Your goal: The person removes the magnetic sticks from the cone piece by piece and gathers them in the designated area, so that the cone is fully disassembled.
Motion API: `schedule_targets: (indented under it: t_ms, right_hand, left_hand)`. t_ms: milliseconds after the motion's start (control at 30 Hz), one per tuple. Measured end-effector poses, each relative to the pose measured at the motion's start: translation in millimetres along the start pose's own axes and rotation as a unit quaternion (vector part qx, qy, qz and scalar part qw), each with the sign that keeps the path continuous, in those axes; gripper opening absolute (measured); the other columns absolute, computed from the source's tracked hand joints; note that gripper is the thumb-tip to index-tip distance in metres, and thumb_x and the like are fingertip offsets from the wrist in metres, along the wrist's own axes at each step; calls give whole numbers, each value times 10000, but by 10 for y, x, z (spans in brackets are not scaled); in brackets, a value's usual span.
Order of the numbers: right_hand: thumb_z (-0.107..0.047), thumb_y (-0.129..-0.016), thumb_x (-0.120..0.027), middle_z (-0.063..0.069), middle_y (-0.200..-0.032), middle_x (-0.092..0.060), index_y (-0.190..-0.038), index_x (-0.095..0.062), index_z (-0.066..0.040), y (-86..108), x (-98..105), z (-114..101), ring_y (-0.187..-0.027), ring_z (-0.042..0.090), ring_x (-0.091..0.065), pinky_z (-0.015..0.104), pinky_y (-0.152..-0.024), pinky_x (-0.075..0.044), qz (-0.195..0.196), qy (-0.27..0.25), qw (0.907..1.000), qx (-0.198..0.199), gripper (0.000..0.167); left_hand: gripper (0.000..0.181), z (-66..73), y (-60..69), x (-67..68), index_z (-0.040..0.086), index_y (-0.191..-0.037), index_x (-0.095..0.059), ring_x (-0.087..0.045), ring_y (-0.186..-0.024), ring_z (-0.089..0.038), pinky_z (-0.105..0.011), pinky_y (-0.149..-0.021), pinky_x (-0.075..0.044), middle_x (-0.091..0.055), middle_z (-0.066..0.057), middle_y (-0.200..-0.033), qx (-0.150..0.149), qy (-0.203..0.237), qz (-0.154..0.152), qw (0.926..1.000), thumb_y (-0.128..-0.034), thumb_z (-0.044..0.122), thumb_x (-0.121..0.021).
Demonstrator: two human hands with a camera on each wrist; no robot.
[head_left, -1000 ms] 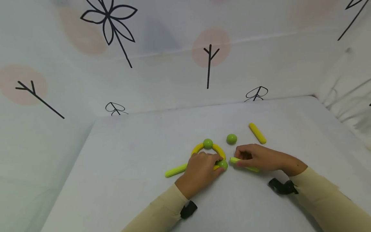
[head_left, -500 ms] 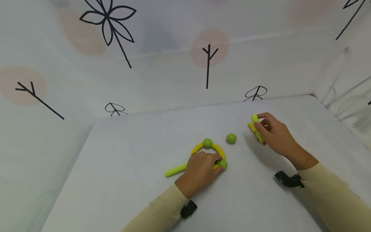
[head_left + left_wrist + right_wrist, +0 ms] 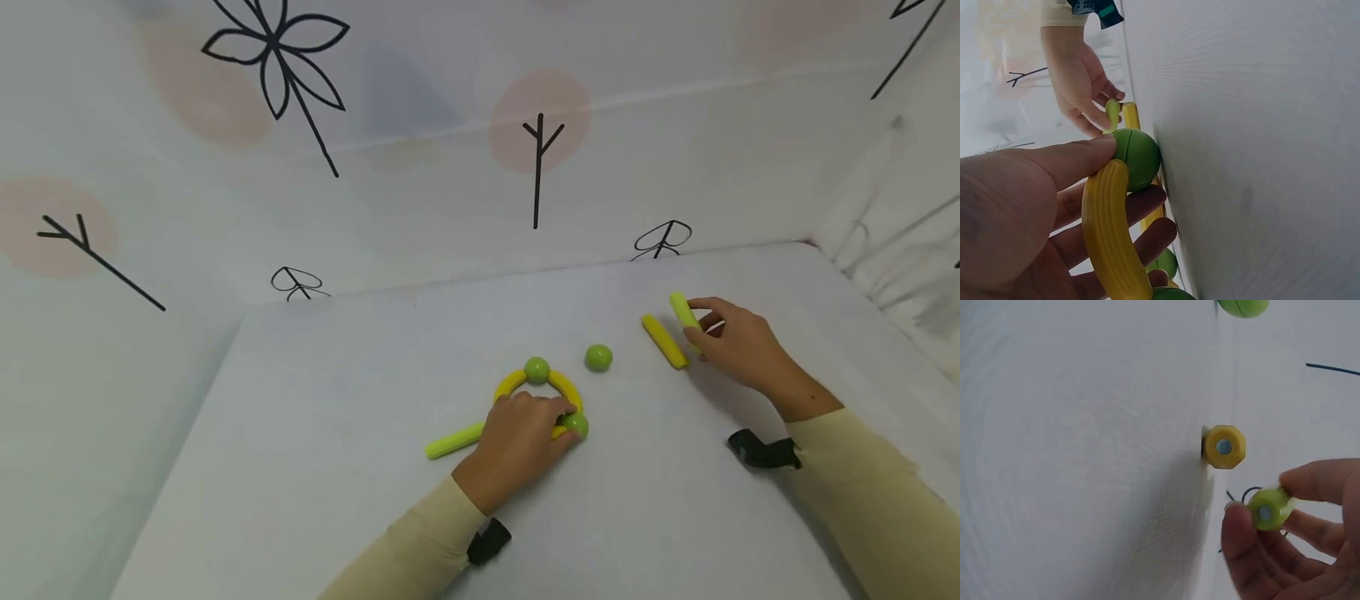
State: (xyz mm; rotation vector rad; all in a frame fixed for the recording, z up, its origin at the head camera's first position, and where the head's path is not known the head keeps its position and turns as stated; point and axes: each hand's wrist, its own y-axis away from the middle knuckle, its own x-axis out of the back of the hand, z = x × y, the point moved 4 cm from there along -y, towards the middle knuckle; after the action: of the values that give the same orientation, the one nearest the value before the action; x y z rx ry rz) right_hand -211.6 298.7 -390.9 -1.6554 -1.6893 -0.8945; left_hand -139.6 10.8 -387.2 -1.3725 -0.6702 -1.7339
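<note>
Over a ring of curved yellow rods [image 3: 567,388] and green balls lies my left hand [image 3: 517,446]. Its thumb and fingers hold the ring's near right green ball [image 3: 577,426]. A curved yellow rod [image 3: 1110,231] meets that ball in the left wrist view. From the ring's left side a straight yellow-green rod [image 3: 454,440] sticks out, its inner end hidden by the hand. My right hand [image 3: 742,350] pinches another yellow-green rod [image 3: 681,308], raised off the table. A round silvery spot marks this rod's end in the right wrist view. Close by lies a straight yellow rod [image 3: 663,342].
A loose green ball [image 3: 598,357] sits between the ring and the yellow rod. White table cloth [image 3: 337,400] surrounds the pieces. Behind it rises a white backdrop [image 3: 442,200] with printed plant drawings.
My right hand has lifted the yellow-green rod from beside the ring, moved it up and right to the yellow rod, then slightly further right. The left hand stays on the ring.
</note>
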Motion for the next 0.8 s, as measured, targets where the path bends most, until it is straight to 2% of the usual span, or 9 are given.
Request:
schedule_targets:
  t_ms: [133,233,367,800]
  right_hand:
    - [-262,-1007,-593,328,-1215,-562,-1496,-349,24,-24,-14,93,-1082,464,-579,389,-679,-547,-118,291,9994,-155,617]
    - [-256,-1002,-596,328,-1219,-561,-1475,-375,9,-44,-54,129,-1070,461,-577,407,-695,-553,-256,383,9987,-236,586]
    - [-265,-1000,-600,328,-1214,-568,-1420,-443,9,-51,-106,129,-1058,459,-583,406,-698,-552,-417,480,9977,-216,525]
    - [-281,-1000,-604,298,-1159,-581,-1380,-491,1,-58,-128,126,-971,385,-586,305,-623,-495,-547,549,9968,-215,487]
  left_hand:
    - [319,17,-10,4,220,-1163,-746,-664,-900,-97,-255,-732,-439,-761,105,-1051,-64,11,29,10000,-898,398,-742]
    - [314,13,-6,-3,223,-1159,-748,-656,-881,-91,-241,-715,-424,-762,107,-1040,-28,-11,15,10000,-898,398,-743]
    - [322,-5,17,-9,225,-1168,-745,-664,-906,-100,-273,-753,-457,-761,103,-1057,75,-20,-104,9999,-901,404,-737]
    - [325,-2,1,7,225,-1171,-744,-664,-913,-97,-283,-760,-460,-761,102,-1058,25,-32,-75,10000,-900,405,-738]
